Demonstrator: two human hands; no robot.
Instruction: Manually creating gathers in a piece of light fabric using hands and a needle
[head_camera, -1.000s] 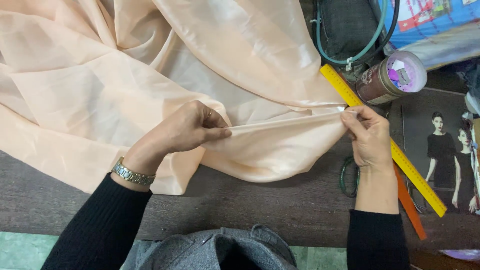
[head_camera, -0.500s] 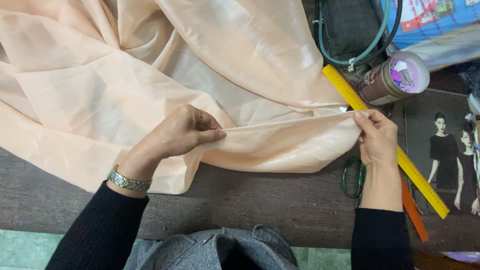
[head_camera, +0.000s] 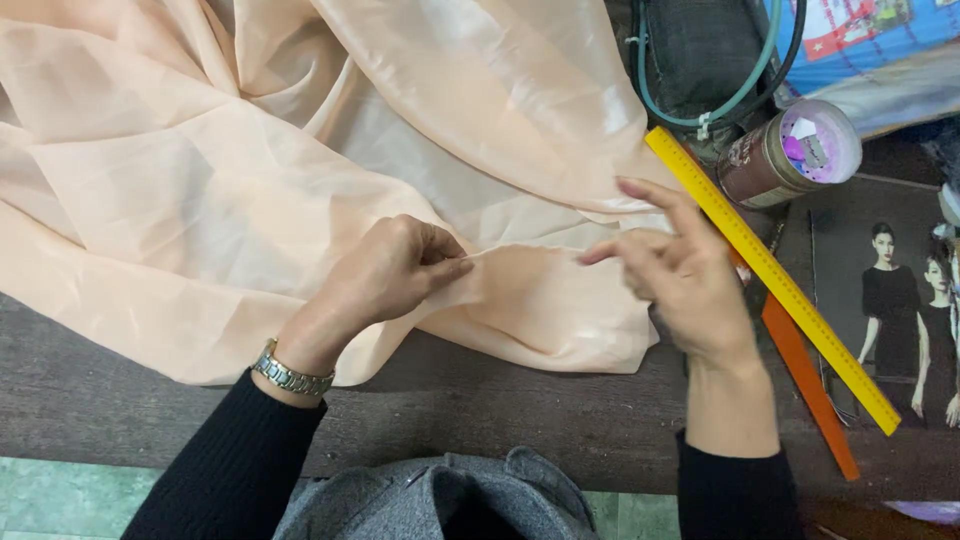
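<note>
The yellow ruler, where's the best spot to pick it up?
Probably the middle of the yellow ruler, coming from above with fingers on its two long edges. It lies flat and slanted on the table, thin and long, so a grip at the middle should keep it level. Its upper end sits by the cloth and the tin; the right hand is nearest.

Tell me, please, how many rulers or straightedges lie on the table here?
2: a yellow ruler running diagonally just right of the right hand, and an orange straightedge partly under it, nearer the table edge. Fabric could hide others.
</note>
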